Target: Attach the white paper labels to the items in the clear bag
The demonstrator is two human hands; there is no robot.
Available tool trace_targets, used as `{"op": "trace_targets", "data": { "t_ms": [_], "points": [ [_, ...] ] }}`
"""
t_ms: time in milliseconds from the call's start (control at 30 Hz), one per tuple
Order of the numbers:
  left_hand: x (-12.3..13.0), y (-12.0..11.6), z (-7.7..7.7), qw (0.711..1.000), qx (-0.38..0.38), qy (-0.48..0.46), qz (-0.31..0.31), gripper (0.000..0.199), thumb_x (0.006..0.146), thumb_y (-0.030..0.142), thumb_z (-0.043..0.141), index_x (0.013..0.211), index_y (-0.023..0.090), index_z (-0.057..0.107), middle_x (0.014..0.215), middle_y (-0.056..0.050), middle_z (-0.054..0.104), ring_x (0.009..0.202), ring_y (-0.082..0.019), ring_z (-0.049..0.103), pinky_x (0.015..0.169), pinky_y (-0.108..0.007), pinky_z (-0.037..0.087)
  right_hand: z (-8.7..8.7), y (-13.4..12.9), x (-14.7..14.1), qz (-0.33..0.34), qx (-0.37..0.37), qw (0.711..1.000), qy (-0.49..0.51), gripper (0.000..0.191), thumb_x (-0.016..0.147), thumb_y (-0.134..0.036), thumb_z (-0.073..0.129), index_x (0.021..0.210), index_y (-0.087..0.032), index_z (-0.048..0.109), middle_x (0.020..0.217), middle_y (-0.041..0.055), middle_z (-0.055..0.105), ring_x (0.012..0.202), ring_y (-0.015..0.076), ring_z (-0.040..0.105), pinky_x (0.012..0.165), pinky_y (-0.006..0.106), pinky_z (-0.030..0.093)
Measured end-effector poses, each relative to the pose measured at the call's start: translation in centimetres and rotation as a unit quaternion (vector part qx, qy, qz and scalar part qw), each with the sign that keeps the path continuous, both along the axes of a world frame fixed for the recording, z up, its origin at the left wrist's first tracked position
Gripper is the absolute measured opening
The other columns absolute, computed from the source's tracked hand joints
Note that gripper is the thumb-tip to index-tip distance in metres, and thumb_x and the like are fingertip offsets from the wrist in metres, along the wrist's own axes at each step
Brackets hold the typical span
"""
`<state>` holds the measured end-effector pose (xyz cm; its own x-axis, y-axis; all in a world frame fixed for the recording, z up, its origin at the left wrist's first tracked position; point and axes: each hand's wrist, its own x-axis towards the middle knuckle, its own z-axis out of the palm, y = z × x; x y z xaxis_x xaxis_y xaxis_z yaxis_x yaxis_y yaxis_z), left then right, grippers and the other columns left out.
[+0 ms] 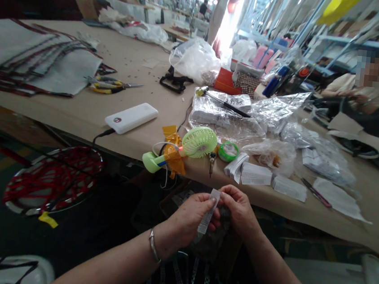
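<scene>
A narrow white printed label (205,220) is pinched in my left hand (190,216), thumb on top and fingers beneath. My right hand (238,208) has its thumb and forefinger closed at the label's upper end; whether anything else is between those fingertips is too small to tell. Both hands are held in front of the table edge, above my lap. Beyond them on the table lie stacks of similar white labels (256,174), a green tape roll (228,151) and a small pointed tool (211,164).
A green fan (199,142) is taped at the table edge, with a white power bank (131,118) to its left. Farther off are yellow-handled pliers (109,86), plastic-wrapped packs (220,111) and a cutter (316,192). Another person (367,88) sits at the right.
</scene>
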<state>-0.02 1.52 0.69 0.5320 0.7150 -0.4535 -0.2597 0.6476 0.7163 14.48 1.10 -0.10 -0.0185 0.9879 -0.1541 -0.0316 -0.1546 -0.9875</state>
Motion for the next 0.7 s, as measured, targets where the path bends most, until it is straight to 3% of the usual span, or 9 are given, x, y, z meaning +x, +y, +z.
{"op": "trace_targets", "data": {
  "t_ms": [167, 300, 467, 700],
  "points": [
    [-0.2, 0.1, -0.3, 0.999, 0.031, 0.025, 0.006, 0.028, 0.077, 0.040, 0.055, 0.082, 0.013, 0.059, 0.061, -0.001, 0.056, 0.050, -0.010, 0.051, 0.050, -0.023, 0.040, -0.2, 0.6, -0.6, 0.011, -0.032, 0.998, 0.047, 0.019, 0.073, -0.033, 0.063, 0.071, -0.016, 0.055, 0.060, -0.0033, 0.055, 0.049, 0.0080, 0.046, 0.046, 0.019, 0.037],
    [-0.4, 0.8, -0.4, 0.992, 0.099, 0.073, 0.023, 0.026, 0.078, 0.037, 0.053, 0.071, 0.013, 0.060, 0.060, -0.001, 0.056, 0.052, -0.010, 0.048, 0.051, -0.021, 0.037, -0.3, 1.3, -0.9, 0.006, -0.007, 1.000, 0.001, 0.017, 0.074, -0.032, 0.061, 0.071, -0.017, 0.055, 0.057, -0.0039, 0.052, 0.047, 0.0080, 0.044, 0.045, 0.019, 0.037],
    [-0.8, 2.4, -0.2, 0.948, 0.240, 0.190, 0.084, 0.016, 0.074, 0.026, 0.056, 0.068, 0.013, 0.064, 0.064, -0.002, 0.060, 0.062, -0.012, 0.050, 0.058, -0.021, 0.037, -0.2, 2.4, -1.3, -0.027, 0.076, 0.987, -0.138, 0.012, 0.073, -0.028, 0.058, 0.070, -0.016, 0.057, 0.062, -0.0029, 0.052, 0.058, 0.0098, 0.046, 0.054, 0.020, 0.038],
    [-1.1, 3.8, -0.4, 0.894, 0.346, 0.267, 0.096, 0.018, 0.078, 0.022, 0.049, 0.069, 0.014, 0.063, 0.065, -0.001, 0.060, 0.062, -0.012, 0.052, 0.059, -0.021, 0.038, -0.2, 3.2, -1.6, -0.035, 0.135, 0.965, -0.222, 0.012, 0.075, -0.026, 0.053, 0.071, -0.016, 0.058, 0.063, -0.0017, 0.054, 0.059, 0.0109, 0.048, 0.056, 0.021, 0.040]
  ]
}}
